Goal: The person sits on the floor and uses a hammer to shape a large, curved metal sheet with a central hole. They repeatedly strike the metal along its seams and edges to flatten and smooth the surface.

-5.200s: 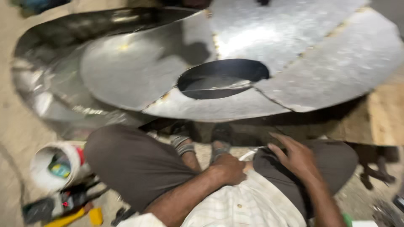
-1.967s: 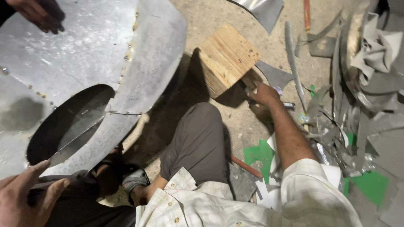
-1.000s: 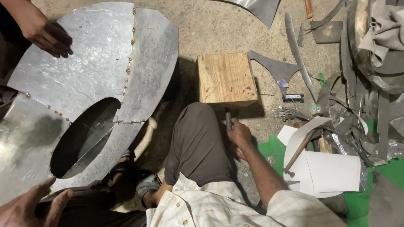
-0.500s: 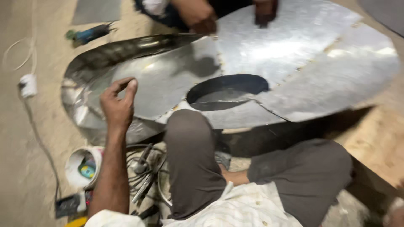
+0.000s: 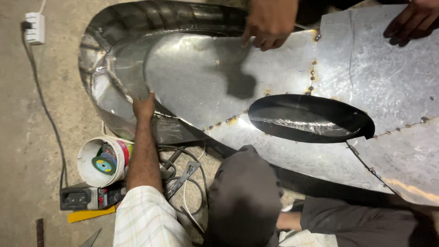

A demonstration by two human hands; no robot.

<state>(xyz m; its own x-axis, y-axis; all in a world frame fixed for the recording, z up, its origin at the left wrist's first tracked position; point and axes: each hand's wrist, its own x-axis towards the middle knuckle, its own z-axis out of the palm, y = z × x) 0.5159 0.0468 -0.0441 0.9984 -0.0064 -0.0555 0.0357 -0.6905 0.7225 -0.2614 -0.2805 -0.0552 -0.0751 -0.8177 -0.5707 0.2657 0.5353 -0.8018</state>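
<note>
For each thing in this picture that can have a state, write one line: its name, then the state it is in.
left hand: open, fingers pressed on the edge of the metal sheet
right hand: out of view
metal sheet: spot-welded along its seams, with an oval hole cut through
white bucket: open, tipped on its side, discs inside
power strip: lying on the floor, cord attached
co-worker's hands: resting on the sheet's far edge

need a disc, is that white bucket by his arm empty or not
Not empty: the white bucket, beside the left hand's forearm, holds a green disc.
</note>
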